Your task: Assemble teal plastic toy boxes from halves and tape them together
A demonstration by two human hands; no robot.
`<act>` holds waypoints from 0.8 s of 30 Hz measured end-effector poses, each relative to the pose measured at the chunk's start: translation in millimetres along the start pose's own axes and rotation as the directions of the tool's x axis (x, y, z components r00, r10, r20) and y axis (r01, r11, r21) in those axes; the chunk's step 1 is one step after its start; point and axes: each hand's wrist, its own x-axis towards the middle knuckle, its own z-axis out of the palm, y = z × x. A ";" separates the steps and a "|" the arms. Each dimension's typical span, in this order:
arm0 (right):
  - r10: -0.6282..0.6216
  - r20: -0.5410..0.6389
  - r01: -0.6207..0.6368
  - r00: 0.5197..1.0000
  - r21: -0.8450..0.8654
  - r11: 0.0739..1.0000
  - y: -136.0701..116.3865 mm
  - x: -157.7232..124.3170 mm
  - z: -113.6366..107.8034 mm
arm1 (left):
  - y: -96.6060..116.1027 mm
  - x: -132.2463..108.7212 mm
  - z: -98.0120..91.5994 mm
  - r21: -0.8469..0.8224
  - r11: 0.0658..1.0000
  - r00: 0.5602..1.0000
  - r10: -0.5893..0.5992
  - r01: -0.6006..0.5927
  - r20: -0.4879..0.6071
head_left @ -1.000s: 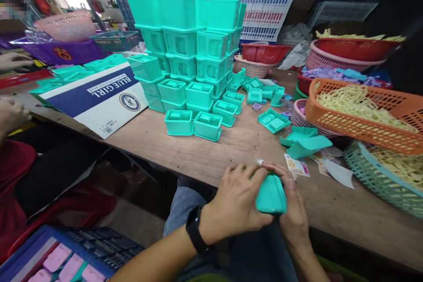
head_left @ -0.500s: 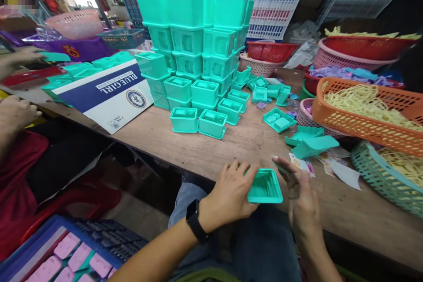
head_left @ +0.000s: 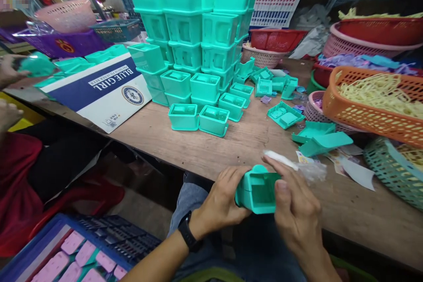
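Observation:
A small teal plastic box [head_left: 264, 191] is held above my lap at the table edge, its open side facing me. My left hand [head_left: 228, 196], with a black watch on the wrist, is wrapped round the left side of the box. At the other end, my right hand [head_left: 297, 207] presses against the box, thumb in front and fingers stretched along the far side. A white strip [head_left: 280, 158] with clear film lies just beyond my right fingers; what it is I cannot tell. Two similar teal boxes [head_left: 213, 121] stand on the table ahead.
Stacked teal boxes [head_left: 185, 31] rise behind, beside a Blue Girl carton [head_left: 109, 92]. Loose teal parts [head_left: 286, 114] lie right of the stack. Baskets, including an orange basket [head_left: 373, 105], line the right. At left, a co-worker's hand [head_left: 8, 70] holds a teal piece. A blue crate [head_left: 49, 233] stands below.
My right hand has come in from the right and now touches the box. The box has turned in my left hand. The white strip with clear film has come into view.

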 end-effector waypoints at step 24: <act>0.185 -0.138 -0.185 0.973 0.014 0.983 19.9 10.7 -11.4 | 30.2 32.4 19.5 0.025 0.998 0.998 0.063 -0.064 0.024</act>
